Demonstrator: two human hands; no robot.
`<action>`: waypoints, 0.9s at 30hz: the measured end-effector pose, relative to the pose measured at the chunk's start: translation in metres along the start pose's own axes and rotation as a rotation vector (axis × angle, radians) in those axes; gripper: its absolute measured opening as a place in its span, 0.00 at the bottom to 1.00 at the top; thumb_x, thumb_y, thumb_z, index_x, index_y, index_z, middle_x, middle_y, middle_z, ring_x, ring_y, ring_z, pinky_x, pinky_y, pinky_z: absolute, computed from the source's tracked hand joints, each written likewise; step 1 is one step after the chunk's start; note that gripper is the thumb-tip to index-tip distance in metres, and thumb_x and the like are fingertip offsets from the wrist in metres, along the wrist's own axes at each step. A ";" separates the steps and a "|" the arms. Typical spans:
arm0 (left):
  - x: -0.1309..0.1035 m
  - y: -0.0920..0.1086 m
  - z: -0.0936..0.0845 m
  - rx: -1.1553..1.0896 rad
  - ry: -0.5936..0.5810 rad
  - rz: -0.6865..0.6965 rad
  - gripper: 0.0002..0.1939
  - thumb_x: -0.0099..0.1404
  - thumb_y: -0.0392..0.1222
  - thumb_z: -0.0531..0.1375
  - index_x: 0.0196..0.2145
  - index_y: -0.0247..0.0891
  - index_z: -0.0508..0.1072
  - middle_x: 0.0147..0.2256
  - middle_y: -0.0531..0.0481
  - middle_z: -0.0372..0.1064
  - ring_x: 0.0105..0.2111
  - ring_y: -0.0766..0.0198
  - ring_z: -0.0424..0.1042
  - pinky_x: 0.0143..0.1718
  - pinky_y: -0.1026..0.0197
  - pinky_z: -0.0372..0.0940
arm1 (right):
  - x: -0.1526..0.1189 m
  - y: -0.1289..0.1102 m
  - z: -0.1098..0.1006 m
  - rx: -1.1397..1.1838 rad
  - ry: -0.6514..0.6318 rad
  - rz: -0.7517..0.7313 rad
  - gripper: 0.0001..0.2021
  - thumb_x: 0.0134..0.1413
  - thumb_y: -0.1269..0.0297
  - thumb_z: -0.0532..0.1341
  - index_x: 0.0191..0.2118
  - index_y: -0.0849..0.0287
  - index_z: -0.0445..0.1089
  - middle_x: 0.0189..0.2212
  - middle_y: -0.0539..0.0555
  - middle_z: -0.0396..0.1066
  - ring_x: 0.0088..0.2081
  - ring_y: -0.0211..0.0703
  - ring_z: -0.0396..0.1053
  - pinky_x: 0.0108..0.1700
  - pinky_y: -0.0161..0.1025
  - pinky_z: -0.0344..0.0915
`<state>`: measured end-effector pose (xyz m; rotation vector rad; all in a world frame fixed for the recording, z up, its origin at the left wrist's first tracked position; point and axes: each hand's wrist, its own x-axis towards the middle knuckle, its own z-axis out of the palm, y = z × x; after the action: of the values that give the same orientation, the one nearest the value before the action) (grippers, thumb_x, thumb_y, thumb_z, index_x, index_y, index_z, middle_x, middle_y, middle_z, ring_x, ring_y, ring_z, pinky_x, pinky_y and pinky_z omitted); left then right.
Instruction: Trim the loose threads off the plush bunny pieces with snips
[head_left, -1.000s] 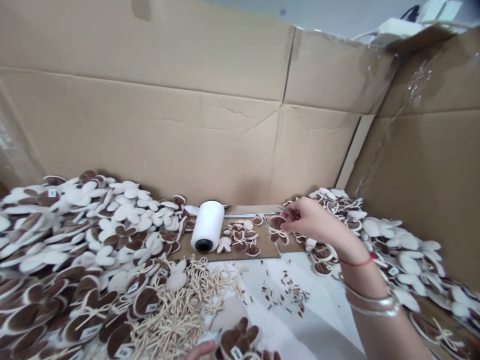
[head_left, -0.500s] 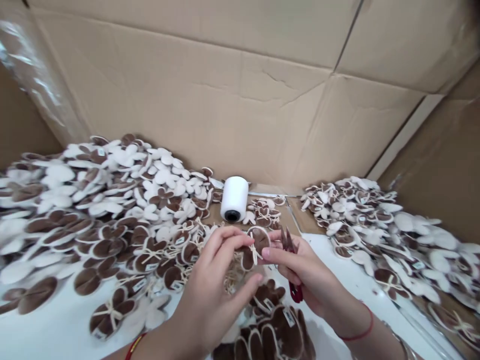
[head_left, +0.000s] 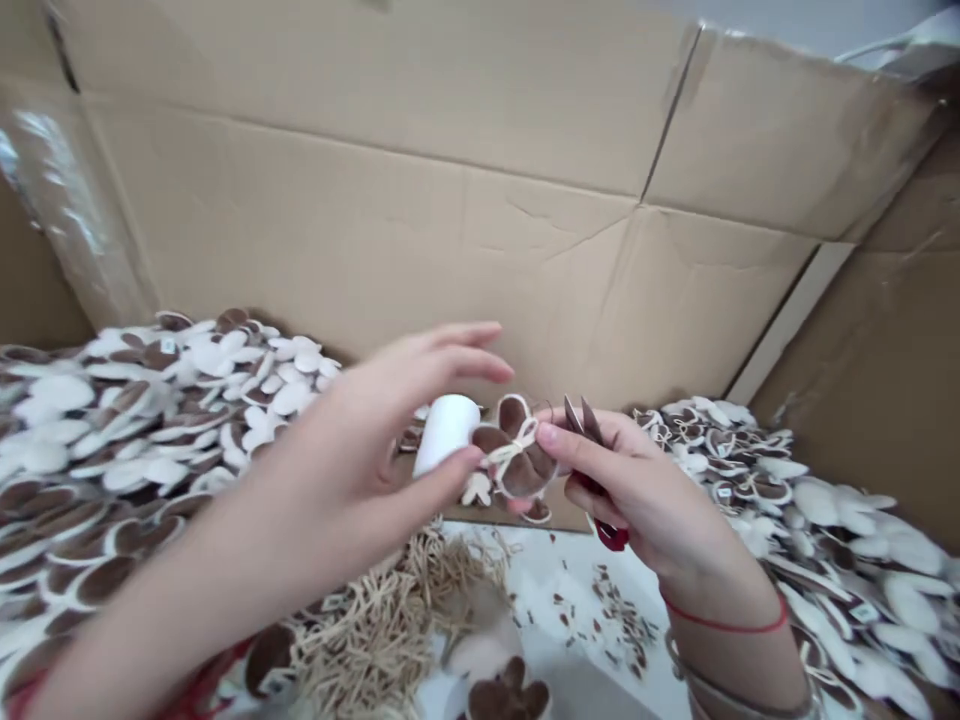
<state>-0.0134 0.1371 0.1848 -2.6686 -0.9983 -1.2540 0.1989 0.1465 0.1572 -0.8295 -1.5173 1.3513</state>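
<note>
My left hand [head_left: 360,430] is open, fingers spread and slightly blurred, its thumb tip close to the piece in my other hand. Whether the thumb touches it, I cannot tell. Between the thumb and fingers of my right hand [head_left: 626,480] is a brown, lobed fabric piece [head_left: 514,445] with a cream edge and a cream string bow [head_left: 516,450] across it. The same hand also grips small red-handled scissors [head_left: 589,425], whose blades point up and stand apart. A heap of cut cream strings [head_left: 382,620] lies below my hands.
White and brown lobed pieces form a large pile [head_left: 60,450] on the left and another pile [head_left: 847,540] on the right. A white roll [head_left: 448,430] lies behind my hands. Small scraps [head_left: 615,620] dot the white table. A cardboard wall [head_left: 375,220] rises behind.
My left hand has lifted away from the fabric piece, fingers spreading upward. The piece has turned in my right hand, showing its bow. The view has shifted, exposing the string heap and scraps.
</note>
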 end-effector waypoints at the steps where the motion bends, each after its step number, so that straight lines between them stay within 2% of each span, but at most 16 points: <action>1: 0.000 -0.001 0.000 0.045 0.039 0.032 0.16 0.63 0.41 0.61 0.49 0.48 0.70 0.57 0.54 0.65 0.54 0.59 0.67 0.49 0.61 0.65 | 0.001 0.001 -0.003 -0.021 0.013 -0.001 0.11 0.57 0.56 0.63 0.33 0.60 0.74 0.17 0.47 0.68 0.12 0.25 0.42 0.11 0.25 0.39; 2: 0.000 -0.002 0.001 0.087 0.047 0.032 0.14 0.63 0.42 0.62 0.47 0.49 0.71 0.52 0.55 0.68 0.50 0.60 0.69 0.45 0.62 0.65 | 0.001 0.001 -0.005 -0.042 0.018 0.002 0.10 0.58 0.57 0.63 0.33 0.59 0.74 0.15 0.45 0.66 0.12 0.26 0.42 0.11 0.25 0.40; 4: 0.001 -0.003 0.006 0.107 0.123 0.044 0.08 0.62 0.49 0.64 0.38 0.47 0.74 0.37 0.56 0.72 0.37 0.64 0.71 0.35 0.64 0.63 | 0.003 0.002 -0.008 -0.069 0.018 0.009 0.09 0.59 0.59 0.62 0.33 0.58 0.74 0.12 0.43 0.59 0.12 0.27 0.41 0.10 0.26 0.40; 6: 0.003 -0.003 0.016 0.081 0.095 -0.014 0.12 0.61 0.54 0.64 0.35 0.45 0.74 0.29 0.57 0.70 0.28 0.65 0.69 0.28 0.64 0.60 | 0.006 0.003 -0.009 -0.061 0.027 0.008 0.09 0.59 0.60 0.62 0.32 0.58 0.75 0.12 0.41 0.53 0.12 0.28 0.41 0.09 0.26 0.40; 8: 0.005 -0.003 0.028 0.068 0.007 -0.044 0.16 0.58 0.53 0.66 0.39 0.43 0.73 0.31 0.56 0.71 0.30 0.63 0.69 0.31 0.62 0.61 | 0.008 0.003 -0.010 -0.012 0.045 -0.005 0.09 0.59 0.61 0.62 0.30 0.59 0.74 0.13 0.42 0.52 0.12 0.27 0.41 0.10 0.26 0.40; 12: 0.009 -0.004 0.043 0.125 0.049 -0.077 0.13 0.59 0.43 0.67 0.41 0.39 0.73 0.33 0.52 0.69 0.34 0.60 0.70 0.36 0.59 0.62 | 0.012 0.005 -0.015 0.158 0.034 0.023 0.06 0.54 0.65 0.64 0.29 0.61 0.74 0.16 0.44 0.59 0.13 0.25 0.46 0.11 0.25 0.39; 14: 0.009 -0.004 0.044 0.136 0.076 -0.061 0.11 0.62 0.40 0.64 0.43 0.39 0.74 0.35 0.51 0.69 0.37 0.58 0.70 0.38 0.58 0.63 | 0.013 0.006 -0.018 0.229 0.021 0.059 0.03 0.50 0.67 0.66 0.32 0.61 0.75 0.17 0.45 0.62 0.14 0.25 0.46 0.11 0.25 0.40; 17: 0.009 -0.004 0.042 0.108 0.087 -0.012 0.13 0.65 0.37 0.60 0.48 0.38 0.74 0.39 0.48 0.70 0.40 0.59 0.70 0.41 0.58 0.64 | 0.014 0.007 -0.023 0.285 0.023 0.094 0.06 0.44 0.70 0.68 0.32 0.61 0.74 0.18 0.46 0.64 0.16 0.26 0.48 0.12 0.24 0.43; 22: 0.008 -0.001 0.040 0.047 0.076 0.037 0.16 0.65 0.36 0.61 0.51 0.37 0.72 0.43 0.47 0.70 0.43 0.61 0.71 0.43 0.60 0.66 | 0.012 0.008 -0.024 0.339 -0.023 0.087 0.05 0.46 0.71 0.67 0.31 0.61 0.72 0.21 0.47 0.66 0.15 0.25 0.46 0.12 0.24 0.41; 27: 0.009 0.001 0.041 0.045 0.083 0.000 0.15 0.63 0.37 0.63 0.49 0.40 0.72 0.42 0.48 0.72 0.41 0.61 0.72 0.42 0.60 0.68 | 0.012 0.006 -0.025 0.313 -0.041 0.093 0.06 0.46 0.70 0.67 0.32 0.60 0.71 0.19 0.46 0.64 0.16 0.26 0.45 0.13 0.24 0.40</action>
<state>0.0189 0.1522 0.1637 -2.5604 -1.0027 -1.3139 0.2172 0.1676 0.1528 -0.6834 -1.2663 1.6326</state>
